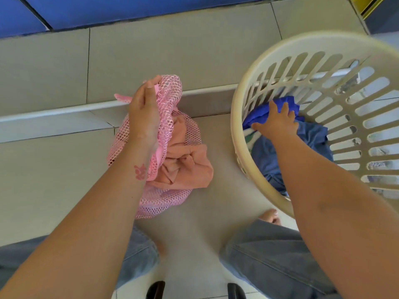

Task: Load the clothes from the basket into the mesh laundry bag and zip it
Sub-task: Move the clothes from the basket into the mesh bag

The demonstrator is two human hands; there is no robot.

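Observation:
A pink mesh laundry bag (170,128) stands on the tiled floor at centre-left. My left hand (143,113) grips its upper edge and holds the mouth up. A salmon-pink garment (185,167) lies partly inside the bag and spills out of its opening. On the right stands a cream slatted basket (306,67). My right hand (277,123) reaches down inside it, fingers spread on a bright blue cloth (262,114). Beneath that lie a darker blue garment (311,137) and a green-and-white striped piece (249,137).
A low tiled step (64,113) crosses the floor behind the bag. A blue surface (108,11) runs along the top. My jeans-clad knees (269,255) and a bare foot (269,216) sit at the bottom, next to the basket.

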